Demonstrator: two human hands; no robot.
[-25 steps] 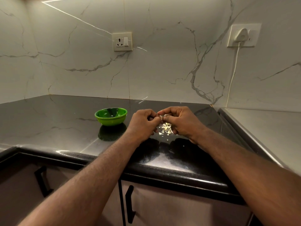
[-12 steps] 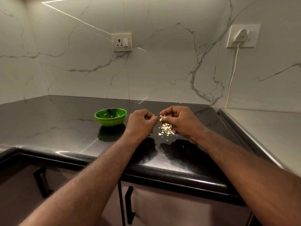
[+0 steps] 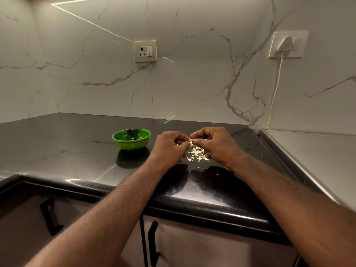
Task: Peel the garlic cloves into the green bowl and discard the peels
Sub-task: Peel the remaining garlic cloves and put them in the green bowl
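Half done at a guess — pinching garlic clove [image 3: 191, 143] with curled fingers [image 3: 201, 132] of left hand [image 3: 169, 148] and right hand [image 3: 217, 146]; peels [image 3: 197, 154] heaped on worktop [image 3: 77, 143] beneath fingers, undiscarded — green bowl [image 3: 133, 144] left of fingers, contents unclear.

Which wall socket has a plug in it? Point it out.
The right-hand socket, with a white plug and cord hanging down; the left socket stands empty.

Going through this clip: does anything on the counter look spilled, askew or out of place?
Only the garlic peels: a loose pile lies scattered on the black countertop, below the left hand and right hand pinching a garlic clove, with a few flecks nearer the front edge. The green bowl stands upright, left of them.
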